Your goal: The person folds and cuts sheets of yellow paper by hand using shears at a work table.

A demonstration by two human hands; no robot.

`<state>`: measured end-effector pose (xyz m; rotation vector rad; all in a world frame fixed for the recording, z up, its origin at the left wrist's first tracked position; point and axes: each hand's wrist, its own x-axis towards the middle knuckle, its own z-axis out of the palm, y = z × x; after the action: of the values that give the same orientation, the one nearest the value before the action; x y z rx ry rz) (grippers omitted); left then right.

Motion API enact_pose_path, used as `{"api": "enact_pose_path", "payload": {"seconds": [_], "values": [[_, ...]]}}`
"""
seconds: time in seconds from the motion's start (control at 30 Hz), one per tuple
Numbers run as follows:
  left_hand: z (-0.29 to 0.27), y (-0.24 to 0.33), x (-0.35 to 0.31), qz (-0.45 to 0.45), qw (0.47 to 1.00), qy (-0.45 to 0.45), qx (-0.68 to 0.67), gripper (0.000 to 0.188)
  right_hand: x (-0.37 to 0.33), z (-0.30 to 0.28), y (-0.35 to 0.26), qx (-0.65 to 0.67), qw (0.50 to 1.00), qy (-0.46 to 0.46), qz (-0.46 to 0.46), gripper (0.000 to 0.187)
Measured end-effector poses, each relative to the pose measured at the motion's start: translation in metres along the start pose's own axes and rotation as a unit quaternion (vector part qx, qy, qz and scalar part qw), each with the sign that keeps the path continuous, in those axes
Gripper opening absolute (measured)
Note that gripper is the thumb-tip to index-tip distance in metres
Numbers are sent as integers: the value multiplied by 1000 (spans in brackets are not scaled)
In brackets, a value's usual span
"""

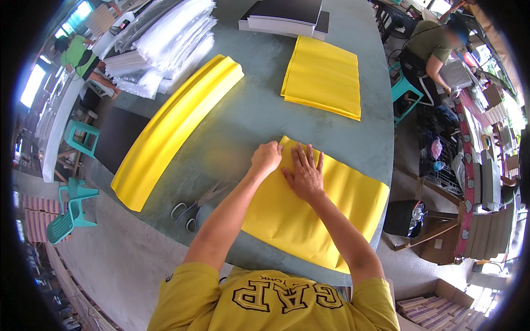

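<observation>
A large yellow sheet (337, 215) lies on the grey-green table in front of me, apparently folded, with soft creases across it. At its far left corner my left hand (267, 158) is closed, fingers curled on the sheet's edge. Beside it my right hand (305, 172) presses flat on the sheet, fingers stretched out and slightly spread. Metal scissors (200, 205) with partly parted blades lie left of my left forearm. Farther left is a long folded strip of yellow sheet (176, 129). A squarish folded yellow sheet (322, 77) rests beyond my hands.
Clear plastic-wrapped stacks (165, 47) fill the table's far left, near a dark flat panel (118, 138). Black-topped boards (284, 14) lie at the far edge. Teal stools (83, 137) stand left. One person (433, 52) works at the right, another (77, 58) far left.
</observation>
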<state>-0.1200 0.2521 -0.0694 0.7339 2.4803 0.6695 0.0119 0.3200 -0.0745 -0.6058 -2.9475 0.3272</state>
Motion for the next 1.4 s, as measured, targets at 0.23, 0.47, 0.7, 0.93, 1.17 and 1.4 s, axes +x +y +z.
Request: {"api": "enact_pose_path", "payload": {"seconds": [0.23,0.47,0.7,0.93,1.17,1.4], "values": [[-1,-4,3,7,1000,-19,-13,32,-2,4,-1,-13,1000,-4,11,66],[1,-13,10,54,997,0,-51,29,0,8,1,7,1000,-4,10,68],[1,-9,10,35,998,-2,-54,30,3,6,0,-2,1000,-19,21,67],[3,-16,10,50,998,18,-46,29,9,14,-16,5,999,-14,37,64],[2,-10,6,32,999,7,-42,29,6,15,-14,23,999,15,38,61],[3,-13,10,34,999,7,-25,31,26,-11,-12,-6,997,-69,42,53]]}}
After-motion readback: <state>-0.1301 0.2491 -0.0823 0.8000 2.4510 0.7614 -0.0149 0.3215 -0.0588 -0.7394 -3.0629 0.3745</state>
